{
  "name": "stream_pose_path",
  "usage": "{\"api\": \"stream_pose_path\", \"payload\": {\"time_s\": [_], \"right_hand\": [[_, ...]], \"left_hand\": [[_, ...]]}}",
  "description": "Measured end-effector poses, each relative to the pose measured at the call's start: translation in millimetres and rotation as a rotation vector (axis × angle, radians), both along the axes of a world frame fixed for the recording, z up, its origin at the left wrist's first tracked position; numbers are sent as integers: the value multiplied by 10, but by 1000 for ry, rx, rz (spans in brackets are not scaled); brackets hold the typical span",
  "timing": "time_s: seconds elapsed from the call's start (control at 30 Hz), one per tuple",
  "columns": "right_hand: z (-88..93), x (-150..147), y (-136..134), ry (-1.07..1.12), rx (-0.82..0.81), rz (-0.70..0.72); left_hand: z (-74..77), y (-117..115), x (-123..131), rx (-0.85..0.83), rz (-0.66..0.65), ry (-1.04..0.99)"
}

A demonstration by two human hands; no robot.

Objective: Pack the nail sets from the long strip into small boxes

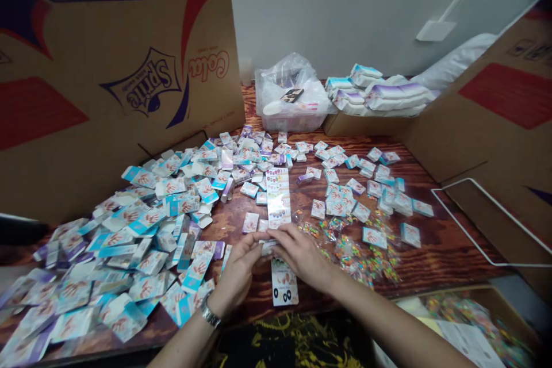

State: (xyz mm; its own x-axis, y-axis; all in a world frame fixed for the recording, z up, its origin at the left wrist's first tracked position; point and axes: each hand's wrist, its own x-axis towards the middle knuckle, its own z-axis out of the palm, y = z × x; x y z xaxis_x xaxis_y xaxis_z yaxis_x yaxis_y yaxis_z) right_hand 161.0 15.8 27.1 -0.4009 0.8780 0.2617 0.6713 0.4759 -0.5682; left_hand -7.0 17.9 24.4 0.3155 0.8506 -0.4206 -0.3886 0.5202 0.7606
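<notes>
My left grip (236,275) and right grip (303,256) close on a small white packet (267,247), pinched evenly between the fingertips over the bench (254,293), just beyond a printed card (284,283).

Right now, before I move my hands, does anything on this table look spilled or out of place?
The flat teal-and-white cartons sprawl loosely across the wooden table, some near the edge by your left hand, rather than stacked. Beside your right hand, small bags of colourful pieces lie scattered too.
</notes>
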Motion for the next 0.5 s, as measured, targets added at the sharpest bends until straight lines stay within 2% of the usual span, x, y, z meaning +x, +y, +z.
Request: {"api": "stream_pose_path", "payload": {"time_s": [0.1,0.2,0.3,0.5], "right_hand": [[37,33,-14,-14,-79,62],[85,189,34,19,-214,117],[46,556,203,-24,-312,96],[-243,1457,755,-59,-400,-95]], "left_hand": [[-24,-46,45,-59,46,-15],[-24,-57,81,-83,3,-56],[-36,-43,41,-51,-36,-42],[-101,-20,-131,17,-55,155]]}}
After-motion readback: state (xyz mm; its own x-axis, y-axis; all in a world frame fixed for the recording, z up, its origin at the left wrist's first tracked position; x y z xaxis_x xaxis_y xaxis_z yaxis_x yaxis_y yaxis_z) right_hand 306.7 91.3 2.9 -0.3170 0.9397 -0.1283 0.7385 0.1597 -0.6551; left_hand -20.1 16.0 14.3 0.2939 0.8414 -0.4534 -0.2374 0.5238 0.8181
